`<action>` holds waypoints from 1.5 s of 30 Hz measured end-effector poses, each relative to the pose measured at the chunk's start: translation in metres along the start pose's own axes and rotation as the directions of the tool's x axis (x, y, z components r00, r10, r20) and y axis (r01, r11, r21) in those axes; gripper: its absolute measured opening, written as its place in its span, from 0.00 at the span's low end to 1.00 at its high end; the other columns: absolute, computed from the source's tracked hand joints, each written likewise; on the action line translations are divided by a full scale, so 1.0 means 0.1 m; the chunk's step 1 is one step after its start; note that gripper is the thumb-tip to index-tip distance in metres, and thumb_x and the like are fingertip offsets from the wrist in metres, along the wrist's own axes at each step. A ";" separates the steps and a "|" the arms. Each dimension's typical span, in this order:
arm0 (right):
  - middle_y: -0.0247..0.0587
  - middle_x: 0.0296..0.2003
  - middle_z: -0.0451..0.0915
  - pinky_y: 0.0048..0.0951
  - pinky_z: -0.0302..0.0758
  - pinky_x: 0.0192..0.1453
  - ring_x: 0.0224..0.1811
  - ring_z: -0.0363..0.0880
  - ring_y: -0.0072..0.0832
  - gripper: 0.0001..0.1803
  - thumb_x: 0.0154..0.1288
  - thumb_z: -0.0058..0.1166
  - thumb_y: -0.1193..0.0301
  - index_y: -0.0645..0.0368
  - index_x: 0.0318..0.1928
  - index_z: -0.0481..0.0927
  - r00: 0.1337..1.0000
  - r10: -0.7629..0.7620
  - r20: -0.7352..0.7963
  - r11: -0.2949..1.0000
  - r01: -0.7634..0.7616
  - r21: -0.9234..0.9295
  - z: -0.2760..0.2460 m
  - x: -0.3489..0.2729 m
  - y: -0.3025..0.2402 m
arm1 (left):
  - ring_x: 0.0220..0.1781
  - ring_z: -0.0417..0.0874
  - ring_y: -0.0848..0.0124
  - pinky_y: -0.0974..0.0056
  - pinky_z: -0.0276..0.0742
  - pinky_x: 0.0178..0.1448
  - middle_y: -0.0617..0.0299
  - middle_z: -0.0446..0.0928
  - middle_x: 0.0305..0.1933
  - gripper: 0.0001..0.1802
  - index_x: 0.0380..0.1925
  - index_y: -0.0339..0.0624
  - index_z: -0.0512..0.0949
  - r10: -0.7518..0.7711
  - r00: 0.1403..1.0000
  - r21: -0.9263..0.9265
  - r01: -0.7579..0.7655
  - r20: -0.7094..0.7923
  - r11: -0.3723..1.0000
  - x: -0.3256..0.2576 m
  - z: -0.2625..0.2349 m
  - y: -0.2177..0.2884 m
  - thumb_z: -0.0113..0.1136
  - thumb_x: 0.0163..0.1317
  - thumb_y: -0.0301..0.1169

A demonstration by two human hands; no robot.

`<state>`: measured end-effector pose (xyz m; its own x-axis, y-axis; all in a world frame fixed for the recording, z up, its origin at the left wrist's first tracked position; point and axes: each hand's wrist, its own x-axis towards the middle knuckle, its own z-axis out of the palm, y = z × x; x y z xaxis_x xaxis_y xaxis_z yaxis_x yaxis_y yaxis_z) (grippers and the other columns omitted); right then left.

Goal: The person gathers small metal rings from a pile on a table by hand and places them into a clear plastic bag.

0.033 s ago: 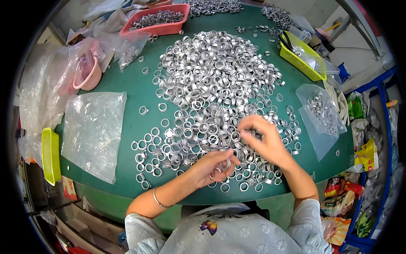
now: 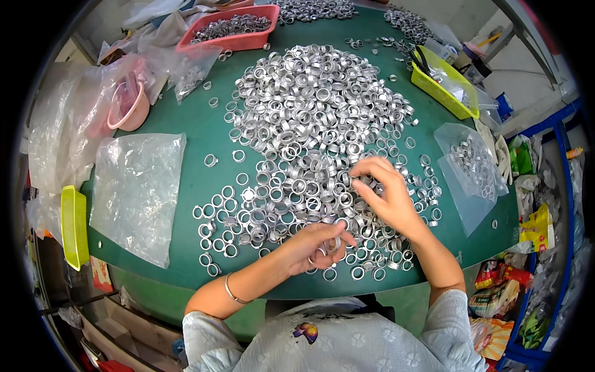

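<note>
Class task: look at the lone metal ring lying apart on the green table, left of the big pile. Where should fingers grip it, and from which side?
The lone ring lies flat on the green table, hole up, clear of the pile. Probably best: come straight down from above and pinch across its outer rim, or hook one fingertip inside the hole and the thumb outside. Bare table surrounds it, so fingers have room.

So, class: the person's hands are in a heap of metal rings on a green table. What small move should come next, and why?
Probably the right hand should pinch one ring from the heap of metal rings and carry it to the left hand. The right fingertips already rest on rings at the heap's near edge, and the left hand, close beside it, seems to hold rings already.
</note>
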<state>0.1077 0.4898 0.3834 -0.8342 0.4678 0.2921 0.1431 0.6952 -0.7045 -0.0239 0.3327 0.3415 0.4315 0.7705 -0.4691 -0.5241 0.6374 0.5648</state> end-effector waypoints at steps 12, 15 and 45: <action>0.40 0.37 0.80 0.33 0.71 0.47 0.41 0.77 0.31 0.03 0.54 0.59 0.78 0.61 0.31 0.79 0.929 -0.205 0.308 0.976 0.171 0.135 -0.08 -0.07 -0.23 | 0.55 0.77 0.64 0.71 0.82 0.40 0.52 0.73 0.53 0.26 0.60 0.40 0.63 0.245 0.961 -0.657 -0.266 -0.125 0.706 0.01 0.19 0.02 0.39 0.70 0.46; 0.40 0.39 0.80 0.32 0.72 0.47 0.42 0.78 0.31 0.03 0.55 0.57 0.78 0.63 0.31 0.80 0.982 -0.059 0.182 0.972 0.015 0.236 -0.02 0.00 -0.08 | 0.42 0.81 0.72 0.76 0.78 0.32 0.56 0.76 0.45 0.20 0.54 0.40 0.69 0.121 0.986 -0.395 -0.158 -0.115 0.905 0.03 0.11 -0.13 0.47 0.69 0.40; 0.42 0.36 0.80 0.35 0.74 0.46 0.37 0.79 0.34 0.11 0.52 0.61 0.75 0.64 0.38 0.80 0.937 0.026 0.349 0.994 -0.061 0.090 -0.10 0.42 -0.12 | 0.39 0.78 0.73 0.80 0.70 0.23 0.60 0.74 0.40 0.26 0.55 0.40 0.69 0.291 0.954 -0.337 -0.296 -0.066 0.894 0.04 0.06 -0.17 0.46 0.68 0.49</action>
<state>0.0760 0.5060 0.4105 -0.9635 0.2660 0.0295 0.1456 0.6132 -0.7764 -0.0086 0.3251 0.3341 0.2107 0.9210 -0.3277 -0.8438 0.3406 0.4148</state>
